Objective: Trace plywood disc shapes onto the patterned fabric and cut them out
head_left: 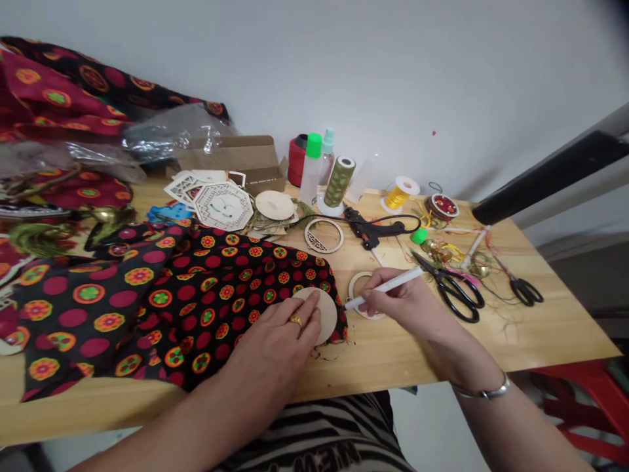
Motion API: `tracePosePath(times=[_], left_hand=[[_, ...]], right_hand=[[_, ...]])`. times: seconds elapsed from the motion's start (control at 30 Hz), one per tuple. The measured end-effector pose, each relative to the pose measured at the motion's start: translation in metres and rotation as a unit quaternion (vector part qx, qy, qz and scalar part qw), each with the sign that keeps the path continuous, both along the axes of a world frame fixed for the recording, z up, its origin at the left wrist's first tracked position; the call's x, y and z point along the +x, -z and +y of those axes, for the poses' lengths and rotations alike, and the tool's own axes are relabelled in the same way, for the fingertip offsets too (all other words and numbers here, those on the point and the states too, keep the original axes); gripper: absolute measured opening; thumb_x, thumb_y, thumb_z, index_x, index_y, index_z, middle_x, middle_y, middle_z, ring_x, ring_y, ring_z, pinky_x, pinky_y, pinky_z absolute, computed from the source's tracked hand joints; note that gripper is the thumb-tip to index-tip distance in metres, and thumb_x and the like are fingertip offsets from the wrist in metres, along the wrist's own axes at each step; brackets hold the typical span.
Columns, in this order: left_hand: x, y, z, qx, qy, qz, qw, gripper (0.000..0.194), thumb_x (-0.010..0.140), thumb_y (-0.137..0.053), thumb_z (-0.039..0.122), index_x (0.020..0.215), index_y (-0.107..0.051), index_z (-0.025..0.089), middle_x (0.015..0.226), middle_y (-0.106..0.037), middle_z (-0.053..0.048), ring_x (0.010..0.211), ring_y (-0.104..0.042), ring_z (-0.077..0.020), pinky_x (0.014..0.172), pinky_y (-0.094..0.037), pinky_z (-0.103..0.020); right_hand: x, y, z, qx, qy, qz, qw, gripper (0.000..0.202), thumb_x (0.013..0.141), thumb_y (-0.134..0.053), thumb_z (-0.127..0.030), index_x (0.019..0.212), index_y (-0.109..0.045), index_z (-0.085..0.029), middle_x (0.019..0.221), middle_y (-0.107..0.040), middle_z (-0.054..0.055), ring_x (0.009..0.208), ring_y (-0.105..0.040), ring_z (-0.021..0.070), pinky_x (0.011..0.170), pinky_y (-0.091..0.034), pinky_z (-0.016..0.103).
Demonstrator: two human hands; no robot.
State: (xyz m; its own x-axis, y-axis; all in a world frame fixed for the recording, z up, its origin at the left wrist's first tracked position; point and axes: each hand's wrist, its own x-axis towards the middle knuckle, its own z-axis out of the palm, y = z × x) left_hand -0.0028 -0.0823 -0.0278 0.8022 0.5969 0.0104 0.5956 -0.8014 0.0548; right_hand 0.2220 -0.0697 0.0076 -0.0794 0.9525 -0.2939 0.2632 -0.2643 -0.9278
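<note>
My left hand (282, 334) lies flat with its fingers stretched out, pressing a pale round disc (327, 318) onto black patterned fabric (216, 288). A ring sits on one of its fingers. The fabric has maroon dots and orange-green flower motifs, and its right edge ends just beyond the disc. In my right hand (393, 301) a white pen (400, 280) is gripped, its tip pointing left, close to the fabric's edge and the disc. Whether the tip touches the cloth I cannot tell. Under the pen and fingers lies a pale wooden ring (354, 283), partly hidden.
Black-handled scissors (455, 292) and smaller scissors (525, 292) lie at right. Behind are a glue gun (371, 228), an openwork ring (339, 239), green thread (340, 183), yellow cord (399, 195) and a green-capped bottle (310, 174). Octagonal cutouts (223, 205) and a cardboard box (246, 157) stand back left.
</note>
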Motion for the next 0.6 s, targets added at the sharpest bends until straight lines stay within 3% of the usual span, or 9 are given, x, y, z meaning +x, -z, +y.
tracePosePath(times=[0.13,0.23,0.43,0.6], left_hand=[[0.001,-0.001,-0.005,0.029,0.003,0.007,1.0,0.053,0.076,-0.044,0.003,0.128,-0.052,0.001,0.139,-0.051,-0.02,0.122,-0.05,-0.0302,0.098,-0.045,-0.041],[0.004,-0.005,-0.007,0.05,-0.001,0.007,0.999,0.051,0.079,-0.043,0.004,0.13,-0.05,0.003,0.139,-0.052,-0.017,0.124,-0.046,-0.0292,0.099,-0.042,-0.042],[0.017,-0.014,-0.007,-0.033,-0.015,0.063,0.997,0.02,0.084,-0.056,0.018,0.092,-0.073,0.014,0.107,-0.07,-0.011,0.101,-0.057,-0.0261,0.081,-0.046,-0.039],[0.032,-0.016,-0.014,-0.086,-0.014,0.081,0.993,0.026,0.087,-0.053,0.03,0.087,-0.075,0.015,0.093,-0.072,-0.016,0.087,-0.063,-0.0268,0.066,-0.047,-0.037]], right_hand=[[-0.002,-0.009,0.008,0.048,0.041,-0.005,0.998,0.017,0.07,-0.07,-0.028,0.066,-0.062,-0.014,0.057,-0.067,0.002,0.051,-0.057,0.0101,0.047,-0.041,0.02],[-0.01,-0.011,0.014,0.063,0.025,0.012,0.998,0.016,0.072,-0.07,-0.028,0.07,-0.062,-0.014,0.06,-0.068,0.002,0.054,-0.059,0.0105,0.05,-0.044,0.02],[-0.032,-0.014,0.021,0.07,-0.034,0.022,0.997,0.017,0.074,-0.07,-0.029,0.081,-0.063,-0.015,0.067,-0.067,0.001,0.058,-0.06,0.011,0.051,-0.045,0.021],[-0.045,-0.013,0.028,0.064,-0.117,0.009,0.991,0.018,0.076,-0.069,-0.032,0.077,-0.064,-0.015,0.068,-0.067,0.002,0.059,-0.058,0.0116,0.053,-0.045,0.023]])
